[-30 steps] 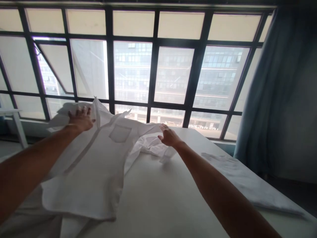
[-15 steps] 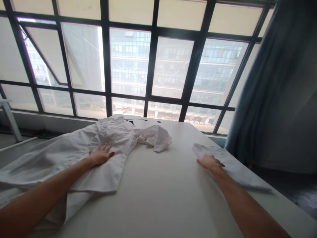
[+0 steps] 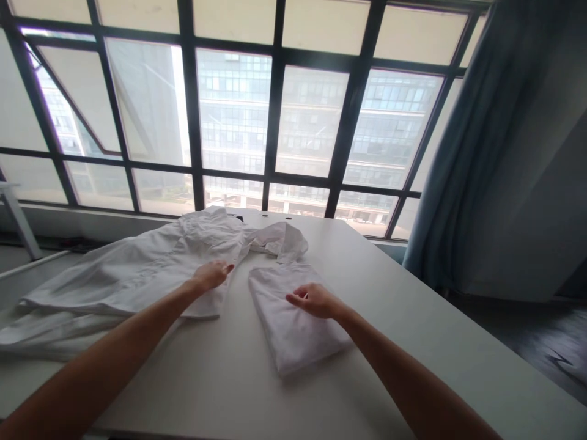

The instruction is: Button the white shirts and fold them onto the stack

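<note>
A white long garment, apparently a coat or shirt (image 3: 137, 263), lies spread over the left of the table, with one sleeve (image 3: 287, 241) bent out to the right. My left hand (image 3: 213, 275) is at the garment's right edge, its fingers drawn together on the cloth; the fingertips are partly hidden. A white folded garment (image 3: 298, 342) rests flat in the middle of the table, just right of the spread one. Over its upper part is my right hand (image 3: 314, 299), fingers loosely curled, thumb and forefinger a little apart, with no cloth visibly pinched between them.
The white table (image 3: 394, 293) reaches toward a large dark-framed window (image 3: 270, 122). Two dark round spots and a small black object (image 3: 239, 218) show at its far end. A blue-grey curtain (image 3: 468, 159) hangs at the right. At the left stands a white table leg (image 3: 21, 214).
The folded garment has moved from the right edge of the table to the middle, my right hand moving left too. My left hand has gone from lying flat to fingers drawn together.
</note>
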